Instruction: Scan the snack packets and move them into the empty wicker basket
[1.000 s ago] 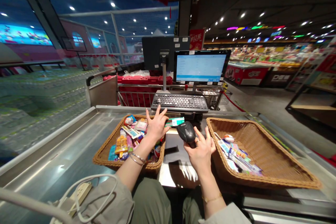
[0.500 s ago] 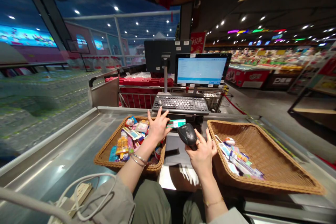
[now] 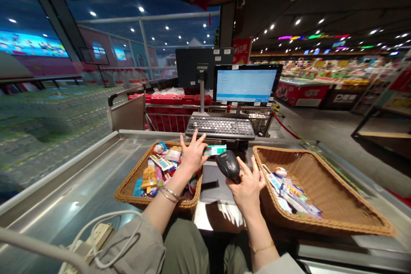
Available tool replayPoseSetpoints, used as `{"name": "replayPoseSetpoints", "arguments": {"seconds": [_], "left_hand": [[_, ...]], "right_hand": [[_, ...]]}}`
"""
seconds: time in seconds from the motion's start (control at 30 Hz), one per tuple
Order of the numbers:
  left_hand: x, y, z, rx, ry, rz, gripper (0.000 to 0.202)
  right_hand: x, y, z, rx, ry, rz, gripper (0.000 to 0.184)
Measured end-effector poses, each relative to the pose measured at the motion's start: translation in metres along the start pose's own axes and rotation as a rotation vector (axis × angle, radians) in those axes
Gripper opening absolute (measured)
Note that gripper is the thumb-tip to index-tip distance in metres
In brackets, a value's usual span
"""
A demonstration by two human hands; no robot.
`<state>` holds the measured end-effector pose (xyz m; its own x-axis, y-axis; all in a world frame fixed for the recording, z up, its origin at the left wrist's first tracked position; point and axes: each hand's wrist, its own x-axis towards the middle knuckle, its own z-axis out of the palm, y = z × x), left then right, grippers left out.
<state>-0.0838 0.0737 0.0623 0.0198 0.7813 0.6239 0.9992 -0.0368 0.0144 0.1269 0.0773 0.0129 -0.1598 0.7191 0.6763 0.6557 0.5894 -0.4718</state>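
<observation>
A green-and-white packet [image 3: 215, 150] is pinched at one end by the left hand [image 3: 192, 154], between thumb and fingertips, with the other fingers spread wide. The packet is held roughly level, reaching out to the right of that pinch. A black handheld scanner [image 3: 227, 165] is gripped by the right hand [image 3: 248, 186], whose fingers are partly extended; how tightly the handle is closed upon cannot be told, as much of it is hidden. The scanner's head is turned forward and to the left of its grip, close to the packet; whether the two touch cannot be made out.

Below and between the hands, a grey plate [image 3: 212, 195] is set into the counter, with shadows cast across its near side. Under and to the left of the left hand, a wicker basket [image 3: 123, 190] is filled with small colourful packages [image 3: 149, 177]. Just right of the right hand, a larger basket [image 3: 337, 184] is seen, with a few wrapped items [image 3: 293, 195] gathered at its near-left side. Beyond both grips, a black keyboard [image 3: 221, 125] is placed, and behind it a lit monitor [image 3: 247, 83] is mounted.
</observation>
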Motion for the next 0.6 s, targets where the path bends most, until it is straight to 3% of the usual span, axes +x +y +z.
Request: {"name": "replayPoseSetpoints", "arguments": {"seconds": [0.6], "left_hand": [[-0.0016, -0.0054, 0.0046, 0.019, 0.034, -0.002, 0.027]], "right_hand": [[-0.0006, 0.0020, 0.0011, 0.019, 0.003, -0.037, 0.018]]}}
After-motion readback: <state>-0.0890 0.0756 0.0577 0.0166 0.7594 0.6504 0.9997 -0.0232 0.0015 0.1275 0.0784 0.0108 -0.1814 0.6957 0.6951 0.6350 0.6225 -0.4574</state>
